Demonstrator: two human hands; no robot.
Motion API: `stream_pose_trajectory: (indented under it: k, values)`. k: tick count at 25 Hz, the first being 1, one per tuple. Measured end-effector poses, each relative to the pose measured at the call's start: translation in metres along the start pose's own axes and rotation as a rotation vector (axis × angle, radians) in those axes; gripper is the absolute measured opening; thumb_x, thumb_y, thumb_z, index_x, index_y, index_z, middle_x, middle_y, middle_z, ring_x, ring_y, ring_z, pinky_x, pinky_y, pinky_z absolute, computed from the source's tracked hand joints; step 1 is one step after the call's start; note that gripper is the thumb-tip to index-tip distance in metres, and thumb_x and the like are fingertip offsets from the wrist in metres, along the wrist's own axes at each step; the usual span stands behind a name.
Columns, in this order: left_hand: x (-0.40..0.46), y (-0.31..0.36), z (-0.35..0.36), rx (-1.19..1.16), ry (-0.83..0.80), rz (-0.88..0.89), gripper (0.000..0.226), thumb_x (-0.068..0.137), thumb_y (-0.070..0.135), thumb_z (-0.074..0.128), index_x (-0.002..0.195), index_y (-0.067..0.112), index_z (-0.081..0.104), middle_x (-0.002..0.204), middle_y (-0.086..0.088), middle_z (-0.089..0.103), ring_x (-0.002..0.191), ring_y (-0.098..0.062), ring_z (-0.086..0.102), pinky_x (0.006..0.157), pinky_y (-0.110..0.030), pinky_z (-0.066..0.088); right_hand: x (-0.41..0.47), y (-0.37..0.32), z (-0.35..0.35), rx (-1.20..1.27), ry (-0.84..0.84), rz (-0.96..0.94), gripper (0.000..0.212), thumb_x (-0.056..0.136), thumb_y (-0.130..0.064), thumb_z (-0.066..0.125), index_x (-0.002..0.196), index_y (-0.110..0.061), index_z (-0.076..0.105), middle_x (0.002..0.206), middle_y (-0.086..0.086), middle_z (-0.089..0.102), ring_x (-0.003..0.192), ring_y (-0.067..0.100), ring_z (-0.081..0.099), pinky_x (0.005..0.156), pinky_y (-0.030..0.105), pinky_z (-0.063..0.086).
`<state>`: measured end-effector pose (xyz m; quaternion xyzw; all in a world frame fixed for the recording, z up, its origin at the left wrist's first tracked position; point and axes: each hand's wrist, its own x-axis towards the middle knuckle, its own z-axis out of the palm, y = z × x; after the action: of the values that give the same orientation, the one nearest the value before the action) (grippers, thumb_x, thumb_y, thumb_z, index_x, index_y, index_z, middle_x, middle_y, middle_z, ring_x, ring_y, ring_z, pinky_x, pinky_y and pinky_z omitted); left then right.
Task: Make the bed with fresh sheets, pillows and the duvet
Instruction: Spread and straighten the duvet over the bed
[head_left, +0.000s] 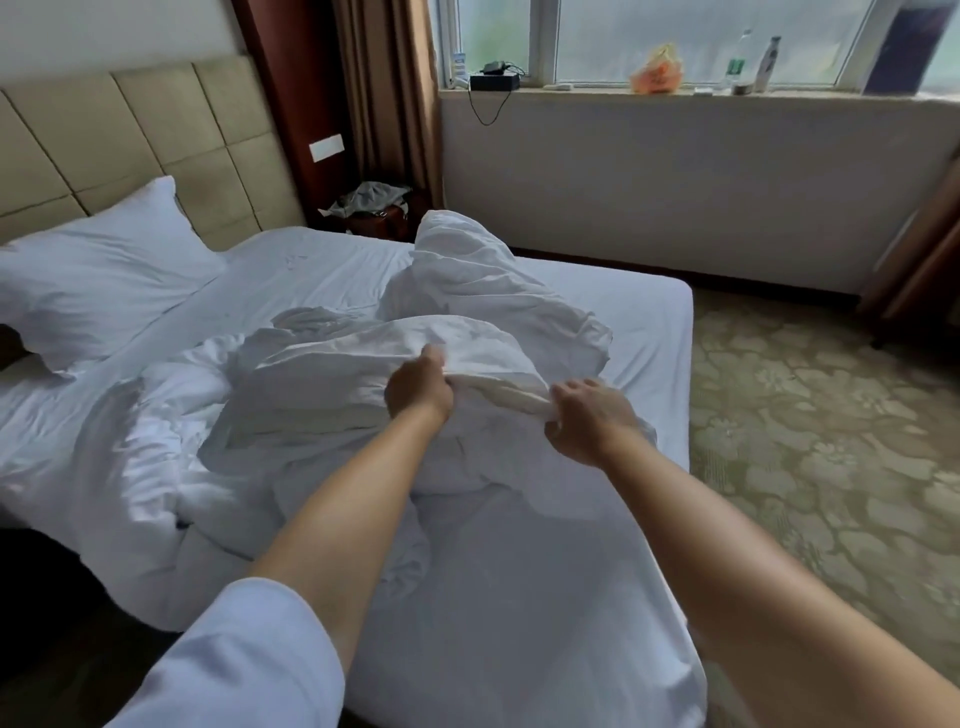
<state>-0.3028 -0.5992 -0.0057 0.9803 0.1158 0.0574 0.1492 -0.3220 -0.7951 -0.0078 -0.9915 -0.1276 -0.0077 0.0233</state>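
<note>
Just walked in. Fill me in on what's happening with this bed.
A person is making the bed. Both hands are on the crumpled white duvet heaped in the middle of the mattress: the left hand grips a bunch of its fabric, and the right hand grips a fold beside it. The fitted sheet is already on, and a pillow lies by the headboard. The duvet is not yet spread out.

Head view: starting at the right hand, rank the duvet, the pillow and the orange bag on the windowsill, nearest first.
1. Duvet, bunched mid-bed, gripped by the right hand.
2. Pillow, far left by the headboard.
3. Orange bag, up on the windowsill.
</note>
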Motion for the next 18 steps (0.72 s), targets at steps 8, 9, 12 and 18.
stream_pose_trajectory:
  k: [8,9,12,18]
  values:
    - [-0.062,-0.002,0.009,0.135,0.102,0.347,0.028,0.087,0.023,0.055,0.115,0.018,0.059,0.112,-0.008,0.062,0.106,-0.031,0.056,0.085,-0.033,0.039,-0.023,-0.035,-0.002,-0.025,0.151,0.064,0.027,0.089,-0.007,0.038,0.105,-0.013,0.058,0.106,0.011,0.068,0.095,0.032,0.064,0.085,0.031,0.039]
    - [-0.064,-0.02,0.017,0.191,0.127,0.314,0.029,0.086,0.019,0.056,0.115,0.017,0.058,0.112,-0.008,0.059,0.105,-0.031,0.055,0.084,-0.035,0.04,-0.027,-0.033,-0.003,-0.042,0.203,0.067,0.027,0.087,-0.004,0.039,0.103,-0.012,0.059,0.101,0.012,0.07,0.09,0.032,0.065,0.085,0.03,0.038]
    - [-0.066,-0.057,0.026,0.224,0.215,0.148,0.031,0.065,0.008,0.075,0.092,0.01,0.062,0.088,-0.013,0.061,0.08,-0.034,0.061,0.065,-0.037,0.05,-0.038,-0.029,0.0,-0.087,0.267,0.072,0.027,0.084,-0.002,0.04,0.1,-0.01,0.06,0.096,0.014,0.071,0.084,0.032,0.067,0.086,0.031,0.037]
    - [-0.08,-0.016,0.007,0.082,0.128,0.199,0.032,0.093,0.012,0.043,0.124,0.011,0.051,0.111,-0.017,0.065,0.103,-0.036,0.062,0.079,-0.038,0.047,-0.051,-0.033,0.015,-0.031,-0.065,0.075,0.055,0.087,-0.035,0.057,0.136,-0.021,0.035,0.134,0.009,0.046,0.123,0.03,0.045,0.097,0.04,0.038]
